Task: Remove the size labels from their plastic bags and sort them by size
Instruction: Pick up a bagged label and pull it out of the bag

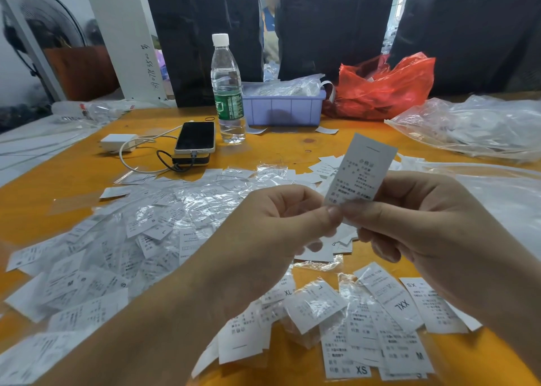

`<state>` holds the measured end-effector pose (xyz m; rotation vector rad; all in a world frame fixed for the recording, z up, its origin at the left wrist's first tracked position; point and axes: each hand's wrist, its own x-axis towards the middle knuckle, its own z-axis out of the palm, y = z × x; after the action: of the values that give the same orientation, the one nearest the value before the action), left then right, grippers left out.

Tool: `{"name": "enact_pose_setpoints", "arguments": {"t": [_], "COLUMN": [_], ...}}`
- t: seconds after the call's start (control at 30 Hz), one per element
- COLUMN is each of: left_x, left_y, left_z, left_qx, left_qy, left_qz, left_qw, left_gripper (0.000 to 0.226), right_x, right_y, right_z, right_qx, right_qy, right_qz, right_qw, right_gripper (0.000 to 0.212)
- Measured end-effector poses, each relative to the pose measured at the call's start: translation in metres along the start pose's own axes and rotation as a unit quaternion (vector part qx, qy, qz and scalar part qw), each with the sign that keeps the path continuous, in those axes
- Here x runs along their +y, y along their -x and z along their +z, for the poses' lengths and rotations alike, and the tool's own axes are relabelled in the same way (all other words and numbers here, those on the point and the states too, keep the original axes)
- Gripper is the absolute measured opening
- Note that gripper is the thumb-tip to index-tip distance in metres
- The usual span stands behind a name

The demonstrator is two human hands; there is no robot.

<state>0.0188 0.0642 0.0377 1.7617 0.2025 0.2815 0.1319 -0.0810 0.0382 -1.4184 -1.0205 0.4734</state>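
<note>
A white size label (360,171) with printed text stands upright above the table, held at its lower edge. My left hand (272,233) and my right hand (421,219) both pinch that lower edge, thumbs nearly touching. Whether a plastic bag still covers it I cannot tell. A big heap of bagged labels (140,233) spreads over the left and middle of the orange table (292,148). Loose labels marked XL, XXL, XS and M (389,324) lie in front, below my hands.
A water bottle (227,93), a phone (195,137) on a power bank with cables and a white charger (118,142) stand at the back left. A purple bin (283,109), a red plastic bag (383,88) and clear plastic bags (474,125) lie at the back and right.
</note>
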Motion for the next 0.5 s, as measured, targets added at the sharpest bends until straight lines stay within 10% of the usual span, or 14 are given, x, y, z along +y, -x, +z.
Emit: {"name": "enact_pose_setpoints", "arguments": {"t": [0.5], "left_x": [-0.0013], "left_y": [-0.0006], "left_z": [-0.0014], "left_qx": [0.013], "left_qy": [0.016], "left_qz": [0.016], "left_qw": [1.0], "left_gripper": [0.025], "right_x": [0.0048], "right_y": [-0.0018], "right_z": [0.002], "right_qx": [0.015], "right_qy": [-0.023], "right_qz": [0.013], "right_qw": [1.0], "right_gripper": [0.019]}}
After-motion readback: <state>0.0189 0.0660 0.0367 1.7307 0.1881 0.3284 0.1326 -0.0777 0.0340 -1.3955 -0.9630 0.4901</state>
